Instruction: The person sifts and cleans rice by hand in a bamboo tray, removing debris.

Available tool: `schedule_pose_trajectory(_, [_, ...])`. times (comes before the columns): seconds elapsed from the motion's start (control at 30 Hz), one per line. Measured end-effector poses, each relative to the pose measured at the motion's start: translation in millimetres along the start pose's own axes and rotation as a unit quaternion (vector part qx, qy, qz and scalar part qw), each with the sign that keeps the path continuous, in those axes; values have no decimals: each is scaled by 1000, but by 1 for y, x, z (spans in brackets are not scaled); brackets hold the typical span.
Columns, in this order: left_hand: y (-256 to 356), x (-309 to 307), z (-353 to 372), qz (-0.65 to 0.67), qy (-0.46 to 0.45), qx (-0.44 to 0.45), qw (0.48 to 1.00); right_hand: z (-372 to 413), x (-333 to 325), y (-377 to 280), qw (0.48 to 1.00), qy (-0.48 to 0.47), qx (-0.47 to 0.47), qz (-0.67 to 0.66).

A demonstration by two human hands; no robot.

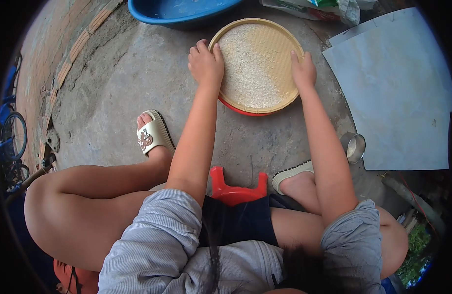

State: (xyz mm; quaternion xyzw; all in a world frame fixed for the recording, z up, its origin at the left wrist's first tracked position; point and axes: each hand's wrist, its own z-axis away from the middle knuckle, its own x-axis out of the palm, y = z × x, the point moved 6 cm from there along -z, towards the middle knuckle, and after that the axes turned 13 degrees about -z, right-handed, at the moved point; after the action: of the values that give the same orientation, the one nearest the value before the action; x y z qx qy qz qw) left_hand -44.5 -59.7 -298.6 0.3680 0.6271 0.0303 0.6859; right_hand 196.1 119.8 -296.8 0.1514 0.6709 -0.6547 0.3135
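Note:
A round woven winnowing tray (280,36) is held out in front of me, with white rice grains (250,73) spread over its left and lower part. My left hand (206,63) grips the tray's left rim, thumb on the inner edge. On the right rim my right hand (303,71) has its thumb inside and its other fingers mostly hidden around the edge. Under the tray's near side shows the edge of something red (243,112), perhaps a basin; the rest of it is hidden.
A blue basin (186,19) stands at the top. Plastic bags (324,11) lie at upper right, beside a large pale sheet (395,93). A metal cup (353,147) with some grains is near my right forearm. Below me is a red stool (238,192).

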Motion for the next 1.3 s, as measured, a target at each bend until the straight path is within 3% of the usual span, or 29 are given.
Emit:
schedule_pose_trajectory(0.07, [28,-43,8,-107,271,160,943,5,7,5,999,43,-4,-7])
schedule_pose_trajectory(0.13, [40,-51,-3,-88,298,176,934,10,11,9,997,62,-11,-35])
schedule_pose_trajectory(0.2, [51,-30,-23,68,53,202,976,14,11,9,995,94,-19,-13])
schedule_pose_trajectory(0.23, [60,-21,-21,101,1,231,968,15,11,11,995,97,-16,-17])
schedule_pose_trajectory(0.33, [89,-8,10,2,73,413,908,11,11,13,996,86,-34,-12])
schedule_pose_trajectory(0.37, [93,-6,21,3,73,416,906,11,12,15,996,75,-37,-21])
schedule_pose_trajectory(0.47, [95,11,43,-23,51,415,908,8,6,17,999,32,-11,-23])
schedule_pose_trajectory(0.53, [87,25,40,40,-68,330,941,6,7,25,1000,-1,19,-18])
schedule_pose_trajectory(0.6, [88,19,33,47,-67,330,940,-5,6,29,999,12,-11,29])
schedule_pose_trajectory(0.63, [85,18,28,48,-125,286,949,0,0,20,999,14,-15,30])
schedule_pose_trajectory(0.67, [82,17,23,49,-182,241,952,16,-20,-16,978,133,-150,52])
schedule_pose_trajectory(0.7, [82,9,17,59,-192,213,956,36,-36,-48,925,247,-281,72])
schedule_pose_trajectory(0.73, [84,3,11,62,-189,215,956,39,-39,-62,923,250,-285,72])
schedule_pose_trajectory(0.77, [84,-2,5,145,-208,171,952,30,-33,-58,970,134,-178,-96])
schedule_pose_trajectory(0.8, [85,-5,0,224,-227,128,939,27,-19,-57,963,13,-61,-261])
schedule_pose_trajectory(0.83, [98,-16,4,285,-242,143,916,28,-3,-56,894,-69,69,-437])
schedule_pose_trajectory(0.87, [105,-18,10,281,-247,156,914,32,14,-48,791,-100,223,-561])
schedule_pose_trajectory(0.9, [120,-15,19,300,-311,168,886,38,28,-50,646,-127,355,-664])
schedule_pose_trajectory(0.93, [137,-14,27,317,-371,180,854,42,42,-52,557,-167,393,-712])
schedule_pose_trajectory(0.97, [150,-19,37,259,-388,240,851,44,42,-58,570,-176,359,-718])
schedule_pose_trajectory(1.0, [156,-30,41,199,-335,283,877,47,40,-63,582,-187,330,-719])
schedule_pose_trajectory(1.07, [149,-39,24,158,-216,262,927,38,47,-46,549,-126,349,-749])
schedule_pose_trajectory(1.1, [140,-39,17,149,-209,206,944,34,49,-33,517,-71,374,-767])
schedule_pose_trajectory(1.13, [132,-34,10,108,-205,218,948,30,47,-30,515,-69,374,-768])
schedule_pose_trajectory(1.2, [115,-16,5,32,-229,289,929,26,37,-19,534,-48,379,-755])
schedule_pose_trajectory(1.3, [97,10,24,-123,-341,260,895,23,24,-5,541,-13,369,-756])
